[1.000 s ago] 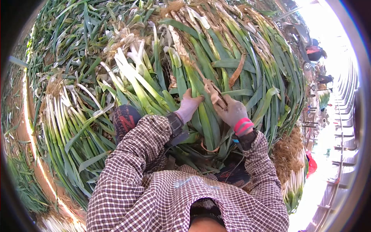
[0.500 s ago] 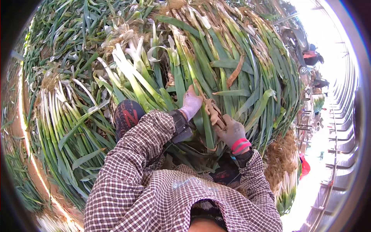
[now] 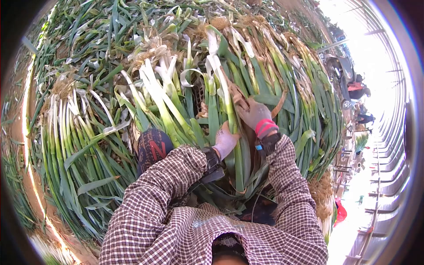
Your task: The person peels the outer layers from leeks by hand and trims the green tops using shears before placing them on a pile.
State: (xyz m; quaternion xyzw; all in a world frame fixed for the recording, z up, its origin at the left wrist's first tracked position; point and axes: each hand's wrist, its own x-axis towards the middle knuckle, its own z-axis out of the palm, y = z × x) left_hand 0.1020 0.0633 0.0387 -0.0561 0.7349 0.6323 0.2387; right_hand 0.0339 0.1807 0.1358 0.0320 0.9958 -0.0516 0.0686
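Note:
My gloved left hand point(image 3: 225, 141) is wrapped round the green part of a long green onion point(image 3: 225, 86), whose pale end points away from me. Close beside it, my gloved right hand point(image 3: 256, 114) has its fingers closed at a brown, dry leaf point(image 3: 236, 93) along that stalk; the fingertips are partly hidden. Left of my hands lie peeled green onions point(image 3: 161, 95) with white stems and bare roots. A big heap of untrimmed green onions point(image 3: 282, 84) with withered outer leaves spreads to the right.
A row of cleaned green onions point(image 3: 59, 123) lies at the left, by my shoe point(image 3: 153, 149). Loose leaf scraps point(image 3: 101, 31) cover the ground beyond. A parked vehicle point(image 3: 340, 70) and a person in red point(image 3: 357, 90) are at the far right, near a ribbed greenhouse wall point(image 3: 393, 145).
My right hand has moved up and away from me along the stalk with the brown leaf. The left hand has shifted slightly lower, and the onion's white stem now shows.

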